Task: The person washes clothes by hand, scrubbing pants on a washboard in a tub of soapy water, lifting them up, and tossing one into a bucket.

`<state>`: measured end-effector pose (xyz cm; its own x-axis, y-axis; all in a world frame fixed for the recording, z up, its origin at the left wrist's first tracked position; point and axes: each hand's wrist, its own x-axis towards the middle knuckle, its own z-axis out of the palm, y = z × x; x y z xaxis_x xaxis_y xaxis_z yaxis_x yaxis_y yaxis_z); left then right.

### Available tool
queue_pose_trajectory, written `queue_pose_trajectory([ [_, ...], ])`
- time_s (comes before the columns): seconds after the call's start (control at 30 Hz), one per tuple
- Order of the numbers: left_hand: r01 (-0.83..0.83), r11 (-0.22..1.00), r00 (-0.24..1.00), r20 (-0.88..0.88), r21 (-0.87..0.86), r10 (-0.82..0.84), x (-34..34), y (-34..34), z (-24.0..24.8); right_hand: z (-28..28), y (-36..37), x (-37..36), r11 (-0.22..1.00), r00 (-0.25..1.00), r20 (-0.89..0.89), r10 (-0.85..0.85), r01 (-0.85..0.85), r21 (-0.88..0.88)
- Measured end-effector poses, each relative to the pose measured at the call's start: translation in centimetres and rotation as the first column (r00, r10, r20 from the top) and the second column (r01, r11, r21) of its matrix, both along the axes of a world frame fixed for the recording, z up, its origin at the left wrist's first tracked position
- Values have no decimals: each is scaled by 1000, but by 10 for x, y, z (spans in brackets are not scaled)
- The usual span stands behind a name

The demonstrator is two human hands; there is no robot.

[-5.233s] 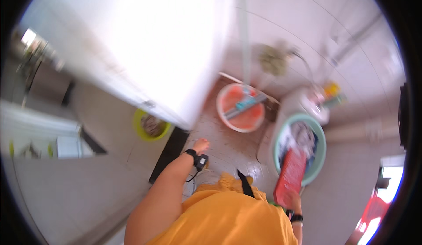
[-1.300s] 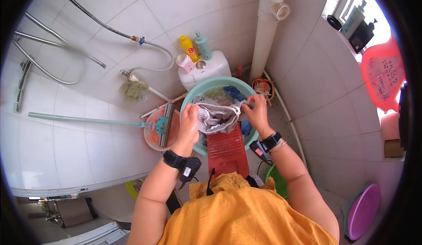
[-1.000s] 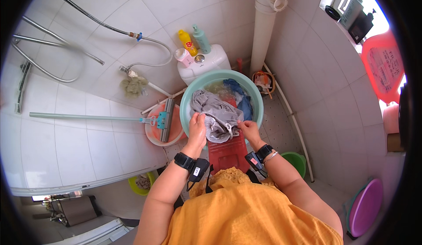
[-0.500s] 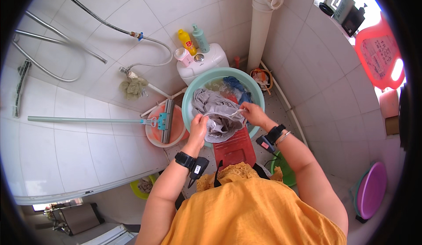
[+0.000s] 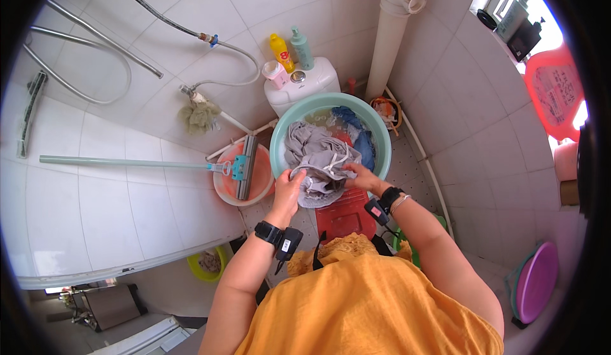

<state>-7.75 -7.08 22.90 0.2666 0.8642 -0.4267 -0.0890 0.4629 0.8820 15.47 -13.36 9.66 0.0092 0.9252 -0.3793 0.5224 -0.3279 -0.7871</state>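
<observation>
A wet grey garment with a pale drawstring is bunched in a large teal basin, its near part hanging over the front rim onto a red washboard. My left hand is closed on the left edge of the garment's gathered opening. On the opposite edge, my right hand grips the cloth, with its fingertips partly hidden in the folds. Between the hands the opening gapes and shows a dark inside. Blue cloth lies in the soapy water at the basin's right side.
Left of the basin, a squeeze mop rests across a pinkish bucket. Behind stands a white toilet tank with bottles on top. A drain pipe rises at the back right. A green basin sits beside my right forearm.
My right hand has let go of the drawstring, lowered slightly and taken the garment's right edge. The drawstring now lies on the cloth. My left hand keeps its hold, and the view has shifted a little.
</observation>
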Motion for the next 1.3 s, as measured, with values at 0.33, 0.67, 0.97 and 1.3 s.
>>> queue_pose_trajectory([
  [0.33,437,751,574,-796,496,192,-36,51,48,64,28,43,981,933,321,-165,121,152],
  [0.67,609,590,433,-845,530,313,-38,128,177,319,107,86,970,955,256,-150,91,227],
  [0.97,530,252,613,-571,810,546,-30,190,342,492,159,111,864,888,333,-316,124,488],
  [1.3,349,-1,773,-287,937,566,-29,200,458,649,193,231,789,-633,569,-525,-613,46],
])
